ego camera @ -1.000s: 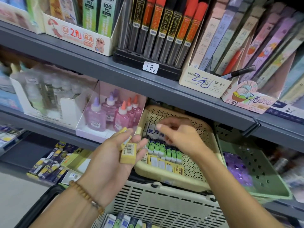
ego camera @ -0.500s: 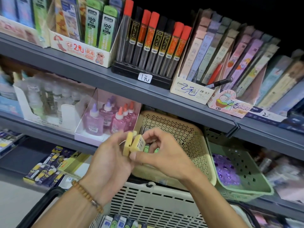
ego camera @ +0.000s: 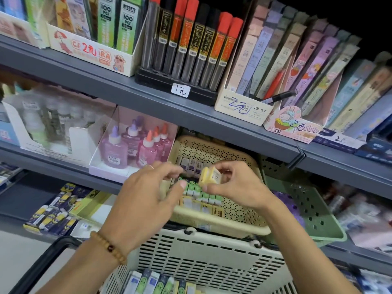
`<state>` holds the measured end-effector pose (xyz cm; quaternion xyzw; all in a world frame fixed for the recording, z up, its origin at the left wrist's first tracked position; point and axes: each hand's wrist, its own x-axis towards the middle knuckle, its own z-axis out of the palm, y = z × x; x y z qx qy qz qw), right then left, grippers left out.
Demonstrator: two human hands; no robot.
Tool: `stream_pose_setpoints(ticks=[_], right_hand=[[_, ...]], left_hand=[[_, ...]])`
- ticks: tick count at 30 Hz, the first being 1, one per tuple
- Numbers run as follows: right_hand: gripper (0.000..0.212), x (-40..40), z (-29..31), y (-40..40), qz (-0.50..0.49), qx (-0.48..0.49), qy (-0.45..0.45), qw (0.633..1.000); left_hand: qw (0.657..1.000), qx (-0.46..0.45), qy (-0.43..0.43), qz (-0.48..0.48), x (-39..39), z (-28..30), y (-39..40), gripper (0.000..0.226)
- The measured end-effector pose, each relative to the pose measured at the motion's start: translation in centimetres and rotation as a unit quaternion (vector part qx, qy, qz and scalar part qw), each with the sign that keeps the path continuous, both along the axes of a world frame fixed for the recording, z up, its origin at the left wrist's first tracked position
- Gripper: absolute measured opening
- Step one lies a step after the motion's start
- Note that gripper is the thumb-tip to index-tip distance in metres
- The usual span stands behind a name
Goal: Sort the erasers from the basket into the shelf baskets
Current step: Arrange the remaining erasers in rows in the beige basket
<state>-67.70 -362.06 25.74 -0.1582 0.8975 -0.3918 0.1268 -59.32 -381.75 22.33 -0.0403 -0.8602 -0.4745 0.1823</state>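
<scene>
Head view: the right hand (ego camera: 235,187) pinches two yellow erasers (ego camera: 209,177) above the beige shelf basket (ego camera: 237,221). The left hand (ego camera: 146,196) hovers alongside, fingers loosely curled, holding nothing. More erasers lie in the carry basket (ego camera: 201,262) below.

"2B 0.7" on lead box (ego camera: 244,108); perhaps "100 PCS".

Stationery shop aisle, grey shelves (ego camera: 148,98) held boxed pencil leads (ego camera: 191,45), glue bottles (ego camera: 146,147), handwritten price tag (ego camera: 180,90) marked the stock
</scene>
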Motion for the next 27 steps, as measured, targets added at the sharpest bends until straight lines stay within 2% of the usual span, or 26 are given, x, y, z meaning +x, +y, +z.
stream_pose_setpoints(ticks=[1,3,5,9,12,16,18,20,27], right_hand=[[0.028,-0.6,-0.2,0.8,0.000,0.079,-0.015,0.997],[0.031,-1.3,-0.9,1.7,0.019,0.220,-0.043,0.974],[0.035,-1.6,-1.8,1.6,0.038,0.270,-0.064,0.960],[0.034,-1.9,-3.5,-0.5,0.085,0.288,-0.065,0.952],[0.028,-2.0,-4.3,-1.4,0.086,0.240,-0.084,0.963],[0.041,-1.9,-3.9,0.4,0.030,0.137,-0.130,0.981],[0.043,-1.7,-3.9,1.3,0.009,0.168,-0.113,0.979],[0.039,-1.7,-4.3,1.7,0.024,0.215,-0.103,0.971],[0.018,-1.4,-4.9,1.4,0.027,0.159,-0.100,0.982]], left_hand=[[0.996,-0.090,0.018,-0.002,0.0,-0.4,-0.1,0.024],[0.980,-0.195,0.024,-0.036,-0.1,-1.4,0.1,0.029],[0.965,-0.248,0.030,-0.079,0.0,-1.8,0.5,0.026],[0.951,-0.290,0.056,-0.096,-0.1,-1.6,0.6,0.008],[0.947,-0.305,0.065,-0.078,-0.2,-1.8,0.7,0.015],[0.947,-0.304,0.073,-0.078,-0.2,-2.0,0.9,0.018],[0.948,-0.300,0.073,-0.074,-0.2,-2.0,0.9,0.018],[0.949,-0.299,0.075,-0.071,-0.2,-2.2,1.0,0.017],[0.951,-0.294,0.082,-0.050,0.0,-2.6,1.2,0.014]])
